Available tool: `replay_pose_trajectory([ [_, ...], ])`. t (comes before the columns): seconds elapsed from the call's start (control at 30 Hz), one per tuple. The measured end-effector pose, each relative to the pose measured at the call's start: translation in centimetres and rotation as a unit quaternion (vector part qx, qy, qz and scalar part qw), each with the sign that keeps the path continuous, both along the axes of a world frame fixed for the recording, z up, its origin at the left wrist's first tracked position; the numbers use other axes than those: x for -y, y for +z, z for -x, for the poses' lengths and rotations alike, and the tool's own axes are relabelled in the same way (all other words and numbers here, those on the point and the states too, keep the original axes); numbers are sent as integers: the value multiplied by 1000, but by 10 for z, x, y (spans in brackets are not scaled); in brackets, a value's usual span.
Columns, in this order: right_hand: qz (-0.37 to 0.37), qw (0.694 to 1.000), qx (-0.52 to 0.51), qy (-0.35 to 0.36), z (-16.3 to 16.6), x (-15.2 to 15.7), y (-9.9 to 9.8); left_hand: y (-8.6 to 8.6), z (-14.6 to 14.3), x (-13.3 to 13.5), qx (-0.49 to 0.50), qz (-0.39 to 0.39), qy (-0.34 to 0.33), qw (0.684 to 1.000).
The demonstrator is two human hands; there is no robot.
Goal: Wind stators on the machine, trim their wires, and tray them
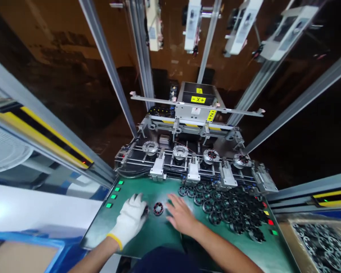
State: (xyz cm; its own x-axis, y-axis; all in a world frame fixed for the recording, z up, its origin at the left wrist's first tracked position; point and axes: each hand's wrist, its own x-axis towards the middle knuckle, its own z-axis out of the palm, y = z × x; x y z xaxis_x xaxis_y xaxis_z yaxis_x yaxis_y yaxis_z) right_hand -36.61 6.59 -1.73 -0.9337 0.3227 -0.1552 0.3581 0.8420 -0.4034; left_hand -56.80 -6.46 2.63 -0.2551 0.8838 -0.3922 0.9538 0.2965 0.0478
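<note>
A small black round part with a red centre (158, 208) lies on the green work surface (159, 235) between my hands. My left hand (130, 219), in a white glove with a yellow cuff, rests palm down just left of it, fingers curled over something dark I cannot make out. My bare right hand (181, 214) lies flat just right of the part, fingers stretched out and empty.
A heap of several black round parts (230, 208) covers the right of the surface. Behind stands a machine with several round fixtures (180, 152) in a row. Green buttons (113, 196) line the left edge, red and yellow ones (268, 218) the right. A box of parts (324, 242) sits far right.
</note>
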Motion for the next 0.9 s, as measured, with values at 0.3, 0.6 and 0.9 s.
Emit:
replay_pose_trajectory([
  [0.3, -142, 956, 113, -232, -180, -251, 110, 79, -81, -264, 64, -50, -119, 990],
  [0.6, -62, 948, 205, -234, -197, -344, 67, 45, -135, -343, 43, 9, -99, 994],
  [0.9, -10, 960, 182, -211, -191, -363, 64, 27, -128, -378, 83, 62, -117, 988],
])
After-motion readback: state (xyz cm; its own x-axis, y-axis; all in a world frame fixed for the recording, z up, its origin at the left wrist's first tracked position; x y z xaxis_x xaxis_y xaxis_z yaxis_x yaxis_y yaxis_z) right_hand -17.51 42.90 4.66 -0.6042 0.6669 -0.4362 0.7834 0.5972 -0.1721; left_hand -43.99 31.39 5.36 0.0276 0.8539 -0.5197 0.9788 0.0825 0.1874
